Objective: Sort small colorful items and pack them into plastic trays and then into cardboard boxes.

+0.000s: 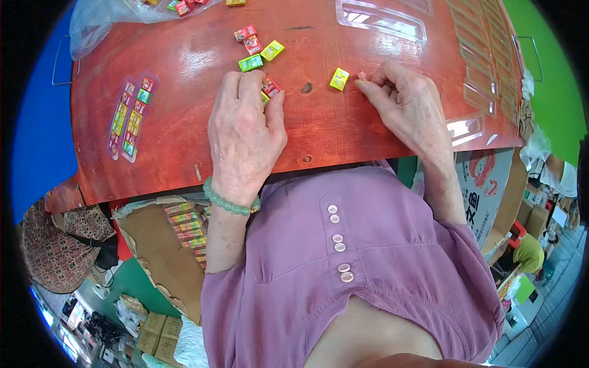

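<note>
In your left hand's (pixel 245 126) half-curled grip, the red box (pixel 271 86) looks light, best side-gripped; your right hand (pixel 410 101) pinches tight, contents unclear.

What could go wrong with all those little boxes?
Maybe the left hand, partly covering a red box, could bump the green box just beyond its fingers.
The right hand might knock the yellow box beside its fingertips.
A clear tray near the edge of the table might slip off if bumped.
</note>
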{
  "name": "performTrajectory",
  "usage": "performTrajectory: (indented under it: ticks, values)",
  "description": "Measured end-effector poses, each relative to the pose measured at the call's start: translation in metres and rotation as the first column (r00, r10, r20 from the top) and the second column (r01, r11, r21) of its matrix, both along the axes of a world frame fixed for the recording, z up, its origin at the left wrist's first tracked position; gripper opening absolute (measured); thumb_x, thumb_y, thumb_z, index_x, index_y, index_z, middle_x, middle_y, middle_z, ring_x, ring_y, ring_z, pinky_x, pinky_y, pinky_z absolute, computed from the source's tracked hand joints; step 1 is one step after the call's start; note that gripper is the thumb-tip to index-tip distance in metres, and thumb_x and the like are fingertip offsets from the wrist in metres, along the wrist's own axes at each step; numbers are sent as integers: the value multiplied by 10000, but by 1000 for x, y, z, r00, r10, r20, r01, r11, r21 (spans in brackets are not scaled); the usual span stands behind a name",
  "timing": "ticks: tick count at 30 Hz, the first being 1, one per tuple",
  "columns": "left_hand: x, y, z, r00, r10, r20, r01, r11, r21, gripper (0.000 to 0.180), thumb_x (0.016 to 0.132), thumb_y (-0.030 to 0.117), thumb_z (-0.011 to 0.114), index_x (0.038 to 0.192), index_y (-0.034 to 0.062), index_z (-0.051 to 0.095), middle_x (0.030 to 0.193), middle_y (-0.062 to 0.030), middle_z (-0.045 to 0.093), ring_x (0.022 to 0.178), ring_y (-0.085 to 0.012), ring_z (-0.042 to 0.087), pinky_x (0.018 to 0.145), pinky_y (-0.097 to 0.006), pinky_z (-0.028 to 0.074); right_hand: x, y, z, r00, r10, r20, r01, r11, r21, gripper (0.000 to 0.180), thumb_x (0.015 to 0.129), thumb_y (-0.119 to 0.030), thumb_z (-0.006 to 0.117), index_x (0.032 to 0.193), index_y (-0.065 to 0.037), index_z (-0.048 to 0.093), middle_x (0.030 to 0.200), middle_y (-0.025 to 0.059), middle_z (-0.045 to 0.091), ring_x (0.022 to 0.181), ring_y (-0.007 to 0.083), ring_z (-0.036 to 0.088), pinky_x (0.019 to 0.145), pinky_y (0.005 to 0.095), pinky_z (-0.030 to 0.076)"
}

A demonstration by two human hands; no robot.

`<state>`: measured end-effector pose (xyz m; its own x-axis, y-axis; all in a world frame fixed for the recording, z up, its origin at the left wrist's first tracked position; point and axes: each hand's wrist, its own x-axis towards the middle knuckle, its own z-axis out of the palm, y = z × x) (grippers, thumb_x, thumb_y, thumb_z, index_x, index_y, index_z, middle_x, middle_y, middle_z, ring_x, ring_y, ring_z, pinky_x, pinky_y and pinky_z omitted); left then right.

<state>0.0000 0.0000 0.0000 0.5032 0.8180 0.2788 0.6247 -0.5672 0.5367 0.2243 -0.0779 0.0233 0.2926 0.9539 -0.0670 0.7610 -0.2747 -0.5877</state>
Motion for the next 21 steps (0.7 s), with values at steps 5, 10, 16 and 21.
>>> performTrajectory:
  ticks: [5,10,16,21]
  values:
    - [0,6,-2,1000,17,-11,-17,1000,3,360,821,149,823,1054,3,591,945,-167,548,852,-359,616,703,-460,521,-16,9,-4,984,118,132,-137,979,147,288,886,-246,808,817,-17,647,618,88,576,543,174,553,528,341,450]
    - [-10,3,2,1000,-14,-9,13,999,-32,428,813,174,837,1116,-14,600,989,-176,576,894,-369,630,747,-454,532,-17,6,-6,978,114,176,-134,985,106,282,841,-220,846,851,-25,643,661,67,533,563,171,525,535,337,447]
    - [-13,1,9,997,-53,50,58,991,-123,470,814,143,825,1182,-38,595,1057,-190,586,945,-378,633,797,-449,540,-12,11,-4,990,136,28,-139,965,220,337,830,-144,835,1102,-35,669,897,70,548,690,157,545,628,317,479]
    - [-3,-4,4,998,0,62,8,991,-134,437,833,96,793,1197,-41,594,1057,-184,577,956,-375,630,801,-447,541,-15,17,-7,971,239,-22,-232,957,172,381,870,-106,782,1222,-32,656,960,97,566,784,197,602,695,338,511]
